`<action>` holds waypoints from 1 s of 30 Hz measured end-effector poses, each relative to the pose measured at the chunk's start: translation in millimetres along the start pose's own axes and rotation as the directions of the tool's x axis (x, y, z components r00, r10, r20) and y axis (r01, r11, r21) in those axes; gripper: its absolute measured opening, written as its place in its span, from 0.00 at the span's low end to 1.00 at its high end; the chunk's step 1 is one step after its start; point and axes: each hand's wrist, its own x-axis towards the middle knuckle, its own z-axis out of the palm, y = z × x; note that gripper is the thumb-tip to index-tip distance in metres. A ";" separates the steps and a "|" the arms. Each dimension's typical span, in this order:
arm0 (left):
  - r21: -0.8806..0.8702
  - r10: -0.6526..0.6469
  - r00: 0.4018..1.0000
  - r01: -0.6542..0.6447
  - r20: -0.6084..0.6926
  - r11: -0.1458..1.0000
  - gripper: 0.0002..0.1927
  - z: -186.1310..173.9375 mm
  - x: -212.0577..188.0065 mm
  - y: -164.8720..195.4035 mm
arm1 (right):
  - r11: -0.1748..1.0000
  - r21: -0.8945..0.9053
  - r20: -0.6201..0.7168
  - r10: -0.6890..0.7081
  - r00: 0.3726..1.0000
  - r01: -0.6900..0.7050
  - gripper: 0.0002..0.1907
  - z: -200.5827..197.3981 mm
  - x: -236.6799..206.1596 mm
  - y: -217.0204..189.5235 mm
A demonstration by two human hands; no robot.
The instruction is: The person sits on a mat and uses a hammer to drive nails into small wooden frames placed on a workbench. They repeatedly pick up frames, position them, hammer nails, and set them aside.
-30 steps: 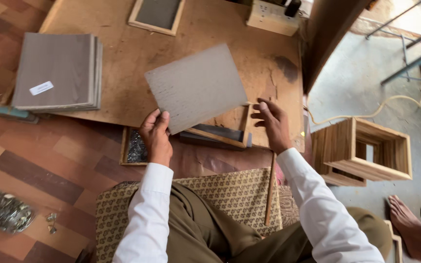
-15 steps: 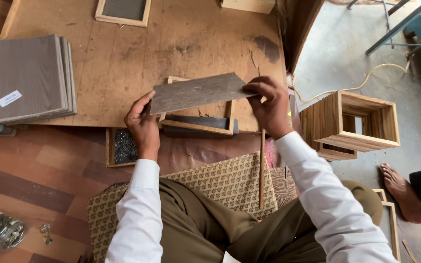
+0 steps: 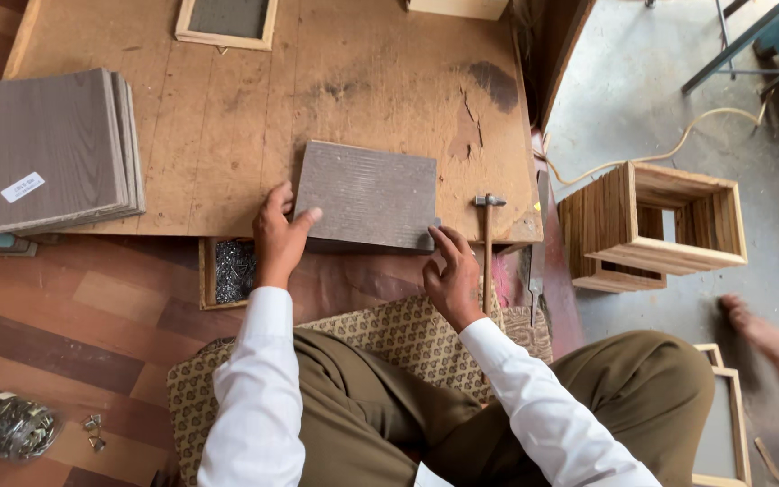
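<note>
Seen from above, a seated person in white sleeves leans over a worn plywood board (image 3: 227,117). A grey square panel (image 3: 367,194) lies flat near the board's lower edge, at the centre of the frame, its slightly longer side running left to right. The left hand (image 3: 277,236) rests at the panel's lower left corner, fingers loosely spread, thumb touching its edge. The right hand (image 3: 451,271) touches the lower right corner with its fingertips, open, clamping nothing. Both hands are equally near. A hammer (image 3: 488,243) lies just right of the panel, handle pointing down the frame. A stack of grey panels (image 3: 51,149) sits at upper left; a small box of nails (image 3: 232,271) lies below the board.
</note>
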 end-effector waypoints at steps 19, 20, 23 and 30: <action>0.173 0.063 0.996 -0.074 0.068 0.982 0.22 -0.8 -9.2 28.4 | 0.998 -0.065 -0.177 0.010 0.984 -0.022 0.06 7.6 20.2 21.0; 0.159 0.030 0.997 -0.041 0.065 0.986 0.21 -0.8 -9.7 27.9 | 0.997 -0.064 -0.162 0.022 0.987 -0.032 0.06 7.7 20.4 19.6; 0.128 -0.033 0.997 0.024 0.066 0.991 0.21 1.0 -11.3 26.0 | 0.993 -0.117 -0.136 0.019 0.991 -0.035 0.05 7.7 18.8 16.2; 0.094 -0.024 0.998 0.018 0.064 0.995 0.21 5.4 -16.6 19.6 | 0.988 -0.151 -0.165 -0.059 0.984 0.034 0.05 4.0 12.0 21.4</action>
